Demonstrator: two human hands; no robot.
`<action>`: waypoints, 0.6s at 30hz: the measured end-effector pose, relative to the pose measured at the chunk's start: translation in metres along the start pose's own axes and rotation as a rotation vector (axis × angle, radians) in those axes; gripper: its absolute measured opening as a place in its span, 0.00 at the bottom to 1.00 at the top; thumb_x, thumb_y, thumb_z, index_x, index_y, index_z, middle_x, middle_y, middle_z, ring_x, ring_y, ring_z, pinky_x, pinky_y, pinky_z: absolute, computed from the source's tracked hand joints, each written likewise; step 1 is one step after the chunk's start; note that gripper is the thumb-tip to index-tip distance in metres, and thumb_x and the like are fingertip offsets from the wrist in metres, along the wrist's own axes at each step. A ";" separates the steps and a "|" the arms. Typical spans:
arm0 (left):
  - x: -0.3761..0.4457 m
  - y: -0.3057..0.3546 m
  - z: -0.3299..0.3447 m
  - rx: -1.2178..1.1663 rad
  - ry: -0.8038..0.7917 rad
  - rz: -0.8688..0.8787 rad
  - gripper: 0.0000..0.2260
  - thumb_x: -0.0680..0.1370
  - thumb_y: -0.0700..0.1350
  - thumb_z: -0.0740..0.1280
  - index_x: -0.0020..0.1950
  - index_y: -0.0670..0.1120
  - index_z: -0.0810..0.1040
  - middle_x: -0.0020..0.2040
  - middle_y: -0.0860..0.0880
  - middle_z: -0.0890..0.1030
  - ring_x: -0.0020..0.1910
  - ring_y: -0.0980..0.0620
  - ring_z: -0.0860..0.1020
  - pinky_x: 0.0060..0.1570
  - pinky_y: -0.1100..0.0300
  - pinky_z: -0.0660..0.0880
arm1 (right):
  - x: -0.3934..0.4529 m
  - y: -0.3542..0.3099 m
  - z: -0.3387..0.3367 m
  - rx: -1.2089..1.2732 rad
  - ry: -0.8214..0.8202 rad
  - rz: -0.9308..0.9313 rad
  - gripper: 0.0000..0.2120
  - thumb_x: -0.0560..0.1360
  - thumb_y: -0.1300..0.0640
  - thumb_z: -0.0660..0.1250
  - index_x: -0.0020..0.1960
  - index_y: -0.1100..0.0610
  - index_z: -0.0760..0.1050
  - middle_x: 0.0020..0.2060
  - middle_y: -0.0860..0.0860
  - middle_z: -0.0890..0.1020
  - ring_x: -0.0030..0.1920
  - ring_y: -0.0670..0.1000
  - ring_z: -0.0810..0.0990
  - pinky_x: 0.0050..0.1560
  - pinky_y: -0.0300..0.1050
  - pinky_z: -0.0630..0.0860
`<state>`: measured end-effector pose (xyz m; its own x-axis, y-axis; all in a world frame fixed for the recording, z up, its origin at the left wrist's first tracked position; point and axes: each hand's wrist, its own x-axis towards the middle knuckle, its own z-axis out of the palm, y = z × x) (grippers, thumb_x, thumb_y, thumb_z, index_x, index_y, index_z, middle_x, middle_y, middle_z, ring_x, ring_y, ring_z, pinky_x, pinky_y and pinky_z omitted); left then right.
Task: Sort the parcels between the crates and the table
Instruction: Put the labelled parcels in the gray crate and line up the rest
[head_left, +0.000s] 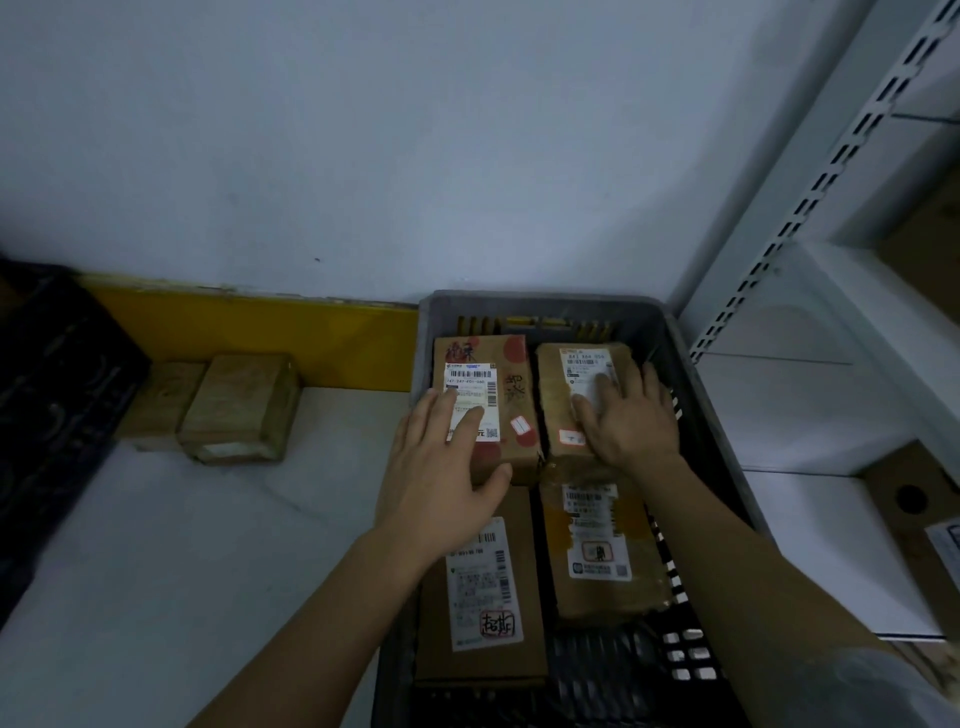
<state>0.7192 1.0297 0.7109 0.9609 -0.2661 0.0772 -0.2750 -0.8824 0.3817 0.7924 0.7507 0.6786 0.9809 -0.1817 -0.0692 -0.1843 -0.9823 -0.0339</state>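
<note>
Cardboard parcels at the crate's (691, 364) far end are being picked: left hand (447, 462) rests flat on the far-left parcel (506, 364), right hand (631, 418) on the far-right parcel (553, 395), fingers spread, neither yet gripped; next, edges must be clasped for lifting toward the table (156, 545).

Both forearms enter from the bottom edge of the frame, bare to the wrist, and converge toward centre. Left hand (441, 467), just left of centre: palm down, fingers straight and slightly spread, thumb extended to the right. Right hand (631, 415), right of centre and slightly higher: palm down, fingers straight, pointing to the upper left. A grey sleeve (852, 691) shows at lower right.
</note>
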 end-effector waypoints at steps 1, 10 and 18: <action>-0.001 -0.002 -0.002 -0.033 0.003 -0.002 0.37 0.81 0.69 0.56 0.86 0.53 0.61 0.88 0.48 0.54 0.87 0.47 0.45 0.85 0.43 0.51 | -0.002 -0.002 -0.002 -0.015 0.016 -0.010 0.37 0.84 0.29 0.43 0.84 0.48 0.62 0.87 0.57 0.53 0.86 0.64 0.49 0.85 0.67 0.51; -0.013 -0.070 -0.032 0.081 0.025 -0.124 0.37 0.84 0.69 0.53 0.88 0.52 0.51 0.89 0.44 0.48 0.87 0.42 0.43 0.84 0.38 0.47 | -0.041 -0.057 -0.031 -0.088 0.131 -0.003 0.37 0.84 0.29 0.41 0.87 0.46 0.57 0.88 0.58 0.52 0.88 0.61 0.46 0.86 0.65 0.48; -0.057 -0.199 -0.080 0.144 -0.026 -0.182 0.37 0.85 0.68 0.53 0.88 0.51 0.50 0.89 0.42 0.47 0.87 0.39 0.44 0.84 0.37 0.47 | -0.091 -0.214 -0.050 0.077 0.321 -0.119 0.34 0.86 0.32 0.47 0.85 0.49 0.63 0.87 0.58 0.56 0.87 0.61 0.49 0.85 0.65 0.51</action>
<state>0.7217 1.2516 0.7039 0.9944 -0.1054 -0.0051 -0.1007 -0.9624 0.2522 0.7456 0.9749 0.7425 0.9629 -0.0834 0.2568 -0.0599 -0.9934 -0.0983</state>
